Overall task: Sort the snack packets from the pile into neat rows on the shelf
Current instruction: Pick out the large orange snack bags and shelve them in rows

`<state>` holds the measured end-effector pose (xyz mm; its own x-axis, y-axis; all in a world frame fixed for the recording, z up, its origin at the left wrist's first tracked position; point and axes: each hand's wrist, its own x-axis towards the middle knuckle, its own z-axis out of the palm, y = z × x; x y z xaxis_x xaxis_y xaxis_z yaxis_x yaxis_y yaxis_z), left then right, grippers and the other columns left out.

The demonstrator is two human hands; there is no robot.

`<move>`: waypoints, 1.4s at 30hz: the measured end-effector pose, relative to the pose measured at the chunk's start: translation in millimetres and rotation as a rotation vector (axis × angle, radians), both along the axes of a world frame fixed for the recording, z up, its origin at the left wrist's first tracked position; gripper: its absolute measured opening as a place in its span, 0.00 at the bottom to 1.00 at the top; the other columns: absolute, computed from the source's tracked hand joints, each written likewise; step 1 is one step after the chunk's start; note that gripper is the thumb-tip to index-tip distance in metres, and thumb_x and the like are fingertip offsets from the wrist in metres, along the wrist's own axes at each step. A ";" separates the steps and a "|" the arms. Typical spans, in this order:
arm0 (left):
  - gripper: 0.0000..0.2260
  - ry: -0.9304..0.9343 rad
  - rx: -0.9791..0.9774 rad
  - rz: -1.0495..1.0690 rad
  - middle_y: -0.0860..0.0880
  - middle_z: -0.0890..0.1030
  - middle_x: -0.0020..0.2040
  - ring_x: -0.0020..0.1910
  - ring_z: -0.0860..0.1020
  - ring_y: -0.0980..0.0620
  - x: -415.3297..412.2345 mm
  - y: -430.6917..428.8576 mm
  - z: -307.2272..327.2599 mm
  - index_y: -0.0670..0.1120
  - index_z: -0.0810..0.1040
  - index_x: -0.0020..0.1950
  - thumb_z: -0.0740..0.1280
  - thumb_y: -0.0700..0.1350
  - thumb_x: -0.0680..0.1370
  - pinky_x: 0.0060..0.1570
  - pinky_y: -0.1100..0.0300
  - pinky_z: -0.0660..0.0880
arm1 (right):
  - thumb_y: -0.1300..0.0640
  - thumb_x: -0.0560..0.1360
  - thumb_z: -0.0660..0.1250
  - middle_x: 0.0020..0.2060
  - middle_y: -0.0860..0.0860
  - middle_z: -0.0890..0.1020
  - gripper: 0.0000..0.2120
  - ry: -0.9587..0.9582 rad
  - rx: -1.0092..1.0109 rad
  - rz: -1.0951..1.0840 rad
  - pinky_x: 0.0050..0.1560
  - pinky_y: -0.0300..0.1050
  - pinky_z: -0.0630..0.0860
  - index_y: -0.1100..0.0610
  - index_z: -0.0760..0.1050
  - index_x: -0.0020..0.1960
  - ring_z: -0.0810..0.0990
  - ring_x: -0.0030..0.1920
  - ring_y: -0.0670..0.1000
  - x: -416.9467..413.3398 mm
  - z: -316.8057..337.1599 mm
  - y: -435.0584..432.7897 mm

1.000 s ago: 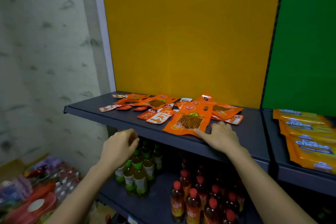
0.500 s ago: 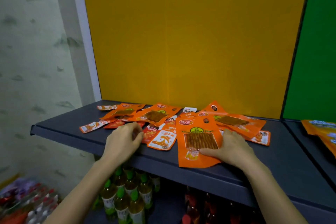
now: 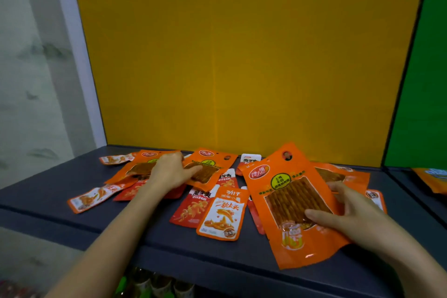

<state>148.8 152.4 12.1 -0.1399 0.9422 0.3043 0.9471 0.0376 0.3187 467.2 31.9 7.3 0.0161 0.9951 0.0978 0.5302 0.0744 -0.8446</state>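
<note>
Scattered orange and red foil snack packets [image 3: 219, 210] on dark grey shelf [image 3: 48, 203], yellow back panel [image 3: 242, 55] behind. Right hand [image 3: 350, 215] gripping large orange packet [image 3: 290, 201]; left hand [image 3: 169, 172] resting on another orange packet [image 3: 208, 169].

Shelving bay, background.
Yellow back panel [image 3: 254, 55] above dark shelf [image 3: 48, 198]; green panel [image 3: 425, 80] right; grey marbled wall [image 3: 26, 68] left.

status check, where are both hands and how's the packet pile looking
Right hand gripping big orange packet, tilted up. Left hand on orange packet at back. Small packets scattered on shelf, no rows yet.
</note>
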 end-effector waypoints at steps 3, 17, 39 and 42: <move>0.36 0.003 -0.192 0.001 0.42 0.78 0.57 0.56 0.76 0.44 -4.7 21.1 3.2 0.40 0.73 0.58 0.64 0.70 0.67 0.48 0.53 0.71 | 0.50 0.62 0.75 0.46 0.44 0.79 0.23 0.123 0.015 -0.022 0.51 0.53 0.79 0.47 0.69 0.53 0.81 0.47 0.48 0.8 -1.2 1.5; 0.39 -0.307 -0.433 -0.166 0.40 0.79 0.58 0.55 0.79 0.44 -11.3 45.6 18.8 0.35 0.73 0.61 0.79 0.56 0.59 0.50 0.57 0.75 | 0.46 0.50 0.81 0.44 0.55 0.85 0.36 0.399 0.029 -0.164 0.33 0.40 0.79 0.56 0.73 0.53 0.85 0.36 0.51 -11.6 1.1 -15.3; 0.21 -1.067 -0.171 -0.718 0.41 0.78 0.56 0.39 0.78 0.50 71.8 -57.0 55.1 0.44 0.65 0.67 0.67 0.41 0.76 0.37 0.57 0.75 | 0.59 0.74 0.67 0.49 0.56 0.82 0.19 0.744 0.342 -0.658 0.38 0.39 0.78 0.59 0.71 0.63 0.83 0.39 0.49 -3.2 -3.0 -113.6; 0.21 -1.062 -0.210 -0.757 0.41 0.78 0.58 0.42 0.78 0.48 109.4 -76.4 52.1 0.43 0.65 0.67 0.67 0.41 0.76 0.37 0.59 0.74 | 0.59 0.74 0.67 0.46 0.53 0.82 0.17 0.755 0.370 -0.705 0.31 0.33 0.78 0.60 0.71 0.62 0.84 0.35 0.45 22.0 -0.9 -145.3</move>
